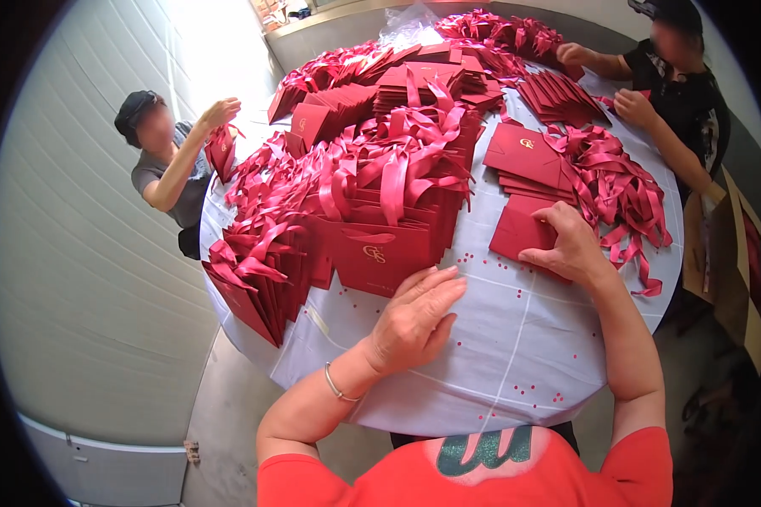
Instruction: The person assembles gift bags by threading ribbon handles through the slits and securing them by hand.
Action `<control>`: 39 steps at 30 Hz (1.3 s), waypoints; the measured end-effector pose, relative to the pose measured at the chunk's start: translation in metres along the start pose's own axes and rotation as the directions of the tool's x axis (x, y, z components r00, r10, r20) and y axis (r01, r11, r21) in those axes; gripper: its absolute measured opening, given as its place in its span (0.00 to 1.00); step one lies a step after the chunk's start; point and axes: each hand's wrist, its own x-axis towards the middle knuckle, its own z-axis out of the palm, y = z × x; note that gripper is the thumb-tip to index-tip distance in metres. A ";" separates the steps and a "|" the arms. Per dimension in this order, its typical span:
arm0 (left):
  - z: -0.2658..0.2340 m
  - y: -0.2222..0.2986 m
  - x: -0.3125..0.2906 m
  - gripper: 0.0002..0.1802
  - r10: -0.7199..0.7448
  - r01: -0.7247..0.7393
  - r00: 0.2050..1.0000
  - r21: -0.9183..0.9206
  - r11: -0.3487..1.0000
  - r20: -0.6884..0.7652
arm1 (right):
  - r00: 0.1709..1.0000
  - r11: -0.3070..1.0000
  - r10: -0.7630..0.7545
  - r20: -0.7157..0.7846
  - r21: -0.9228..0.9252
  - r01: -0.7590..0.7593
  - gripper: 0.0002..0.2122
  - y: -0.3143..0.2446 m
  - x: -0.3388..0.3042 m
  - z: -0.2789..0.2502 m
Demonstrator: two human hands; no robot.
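My left hand (pixel 418 319) is open, fingers stretched out together, just in front of a packed row of dark red paper gift bags (pixel 380 258) with pink ribbon handles. Its fingertips are close to the lower edge of the front bag; whether they touch cannot be told. To the right, my right hand (pixel 571 243) hovers over or rests on a flat red bag (pixel 516 226), thumb and forefinger apart in a curve. That bag is at the near end of a stack of flat bags (pixel 528 156). Loose pink ribbons (pixel 621 182) lie beside the stack.
More bags (pixel 342 106) and ribbons fill the far part of the round table with its white cloth (pixel 431 397). Small red dots (pixel 524 390) are scattered on it. One person (pixel 173 156) at left holds a bag; another person (pixel 676 93) works at right, near a cardboard box (pixel 731 270).
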 end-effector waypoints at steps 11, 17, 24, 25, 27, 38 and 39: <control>0.005 0.002 0.001 0.19 -0.203 0.209 0.978 -0.213 0.954 0.049 | 0.950 0.688 0.267 0.161 0.659 -0.305 0.09 -0.004 0.000 -0.059; -0.001 0.014 0.015 0.22 -0.540 0.657 0.702 -0.715 0.239 0.464 | 0.925 0.713 -0.379 0.005 0.639 0.289 0.12 -0.033 -0.006 -0.043; 0.025 0.012 0.030 0.14 -0.690 0.689 0.607 -0.694 0.209 0.395 | 0.781 0.723 -0.573 0.248 0.603 0.338 0.10 -0.046 -0.018 -0.020; 0.026 0.008 0.027 0.14 -0.694 0.685 0.590 -0.712 0.157 0.414 | 0.811 0.696 -0.512 0.283 0.690 0.199 0.08 -0.043 -0.017 -0.020; 0.030 0.003 0.022 0.14 -0.704 0.657 0.558 -0.752 0.052 0.439 | 0.875 0.642 -0.373 0.307 0.767 0.004 0.05 -0.038 -0.017 -0.019; 0.033 -0.005 0.007 0.12 -0.641 0.576 0.754 -0.613 0.541 0.142 | 0.965 0.814 -0.193 0.176 0.578 0.058 0.13 -0.015 -0.003 -0.002; 0.032 -0.006 0.005 0.11 -0.637 0.587 0.752 -0.610 0.531 0.169 | 0.956 0.783 -0.231 0.178 0.617 0.074 0.13 -0.014 -0.002 0.000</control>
